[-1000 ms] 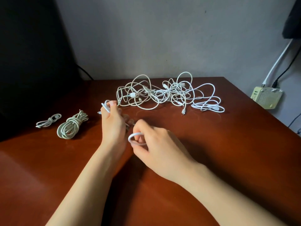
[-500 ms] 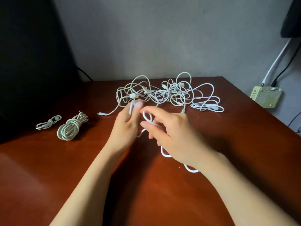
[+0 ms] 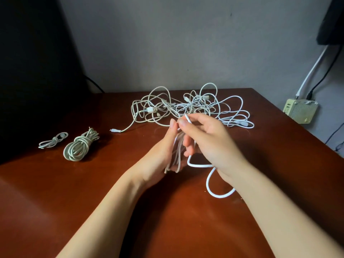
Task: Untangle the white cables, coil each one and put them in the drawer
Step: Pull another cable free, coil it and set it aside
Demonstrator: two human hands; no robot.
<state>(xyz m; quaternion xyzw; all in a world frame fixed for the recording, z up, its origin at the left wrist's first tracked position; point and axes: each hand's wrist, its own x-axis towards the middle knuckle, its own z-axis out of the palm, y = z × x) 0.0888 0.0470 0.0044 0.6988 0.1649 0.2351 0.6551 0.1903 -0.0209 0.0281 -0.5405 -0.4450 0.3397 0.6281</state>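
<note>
Coiling: left hand (image 3: 162,153) holds white cable (image 3: 177,151) loops above counter (image 3: 111,183); right hand (image 3: 210,140) pinches the strand, laying a turn. Judged best: match loop size, light tension, feed slack untwisted, clear of far tangle (image 3: 186,107).

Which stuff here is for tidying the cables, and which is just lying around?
For the job: white cable being coiled between left hand and right hand; tangled cable pile; large coiled cable; small coiled cable.
Just lying about: cream power adapter; wall cords above it.
</note>
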